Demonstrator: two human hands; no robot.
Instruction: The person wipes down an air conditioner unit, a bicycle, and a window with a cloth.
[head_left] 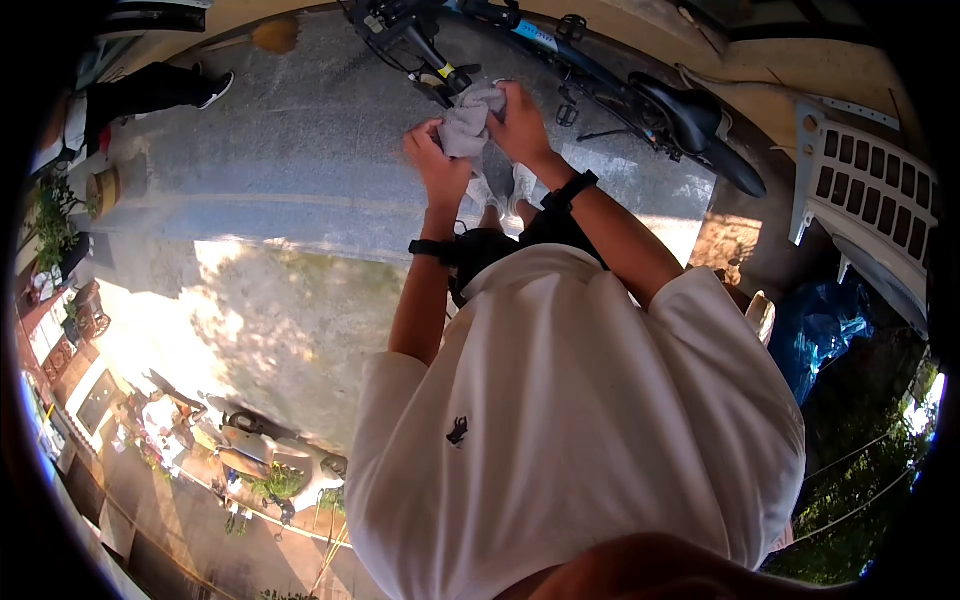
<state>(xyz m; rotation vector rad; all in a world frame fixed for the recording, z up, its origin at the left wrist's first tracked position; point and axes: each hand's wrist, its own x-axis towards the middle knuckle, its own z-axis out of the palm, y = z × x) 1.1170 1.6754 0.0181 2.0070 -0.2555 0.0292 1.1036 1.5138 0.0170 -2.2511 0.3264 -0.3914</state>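
Observation:
A crumpled grey cloth [470, 122] is held up in front of me, above my shoes. My left hand [438, 160] grips its left side with curled fingers, the tips partly hidden. On the other side, my right hand [521, 125] pinches the cloth's upper right edge. Just beyond the cloth is the front end of a black and blue bicycle [590, 72]; its black handlebar part with a yellow mark [447, 71] lies close to the cloth. Whether the cloth touches the bicycle I cannot tell. Both wrists wear black bands.
Another person's dark-trousered leg [150, 92] shows at the upper left, near a broom head [275, 36]. A white slatted unit [870, 175] stands at the right, with a blue plastic bag [822, 325] near it. Potted plants [58, 225] line the left side. Grey concrete floor [290, 150] lies around me.

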